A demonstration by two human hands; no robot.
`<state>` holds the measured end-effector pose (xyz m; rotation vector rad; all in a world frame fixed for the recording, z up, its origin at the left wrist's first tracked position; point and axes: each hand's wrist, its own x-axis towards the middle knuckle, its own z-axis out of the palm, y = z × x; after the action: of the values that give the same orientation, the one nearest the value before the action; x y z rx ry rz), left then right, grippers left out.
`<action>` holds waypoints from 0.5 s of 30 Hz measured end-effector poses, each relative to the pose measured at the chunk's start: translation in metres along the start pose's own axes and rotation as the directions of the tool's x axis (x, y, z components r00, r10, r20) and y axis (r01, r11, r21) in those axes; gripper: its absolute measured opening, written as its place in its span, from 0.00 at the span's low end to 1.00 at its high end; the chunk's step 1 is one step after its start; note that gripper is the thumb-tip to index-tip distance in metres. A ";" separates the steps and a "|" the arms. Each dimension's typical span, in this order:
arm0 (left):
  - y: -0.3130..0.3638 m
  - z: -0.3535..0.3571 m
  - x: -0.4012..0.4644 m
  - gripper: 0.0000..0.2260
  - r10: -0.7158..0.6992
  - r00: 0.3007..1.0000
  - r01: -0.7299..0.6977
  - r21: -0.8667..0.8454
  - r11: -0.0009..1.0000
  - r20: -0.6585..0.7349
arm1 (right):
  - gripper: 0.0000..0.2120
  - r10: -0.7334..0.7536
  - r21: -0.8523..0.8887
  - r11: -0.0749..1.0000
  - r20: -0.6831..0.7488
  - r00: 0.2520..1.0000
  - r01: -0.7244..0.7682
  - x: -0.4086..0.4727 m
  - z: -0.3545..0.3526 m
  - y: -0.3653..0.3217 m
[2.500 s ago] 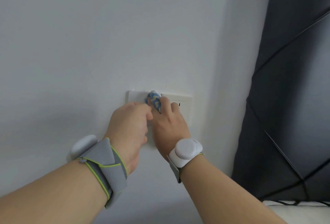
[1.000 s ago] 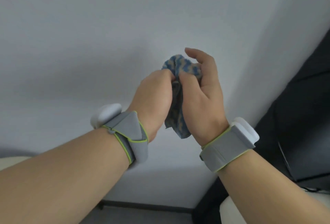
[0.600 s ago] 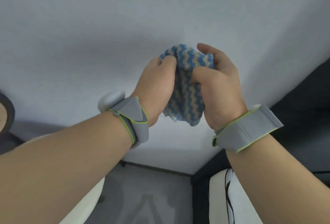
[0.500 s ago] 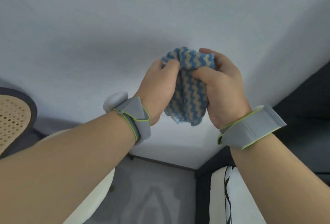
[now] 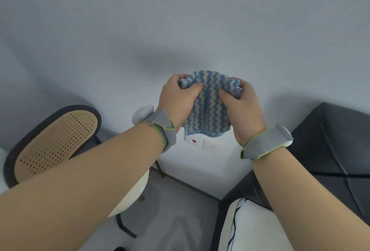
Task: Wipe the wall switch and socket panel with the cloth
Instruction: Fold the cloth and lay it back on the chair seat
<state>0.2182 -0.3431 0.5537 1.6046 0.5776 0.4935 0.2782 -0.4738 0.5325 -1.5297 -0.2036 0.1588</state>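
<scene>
A blue and cream zigzag cloth [image 5: 206,108] hangs spread between both my hands, held out from the white wall. My left hand [image 5: 176,98] pinches its upper left corner and my right hand [image 5: 243,108] grips its upper right side. Just below the cloth's lower edge, the white switch and socket panel [image 5: 202,143] is set in the wall, with a red dot on its left half and socket holes on its right half. The cloth covers the panel's top edge.
A chair with a woven cane back and dark frame [image 5: 54,140] stands at the left, its white seat [image 5: 132,192] under my left forearm. A dark padded headboard [image 5: 330,150] and a white pillow [image 5: 246,228] are at the right. Grey floor [image 5: 170,220] lies below.
The cloth went from being pressed on the panel to lifted off and unfolded wider between both hands. The view tilted down, bringing the chair, floor and panel into sight.
</scene>
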 end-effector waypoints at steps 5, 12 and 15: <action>0.016 -0.032 -0.012 0.15 0.021 0.995 -0.021 -0.003 1.000 -0.097 | 0.15 -0.002 -0.027 1.000 0.096 0.995 0.005 -0.011 0.021 -0.025; 0.022 -0.106 -0.031 0.13 0.042 0.968 -0.036 0.029 0.999 -0.247 | 0.07 -0.083 -0.056 0.994 0.241 0.967 0.099 -0.041 0.086 -0.038; 0.022 -0.147 -0.040 0.12 0.054 0.946 -0.042 0.044 0.998 -0.321 | 0.08 -0.088 -0.021 0.995 0.311 0.946 0.099 -0.056 0.121 -0.040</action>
<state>0.0979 -0.2557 0.5926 1.5862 0.7974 0.7943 0.1945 -0.3707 0.5739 -1.5227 -0.5315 0.3221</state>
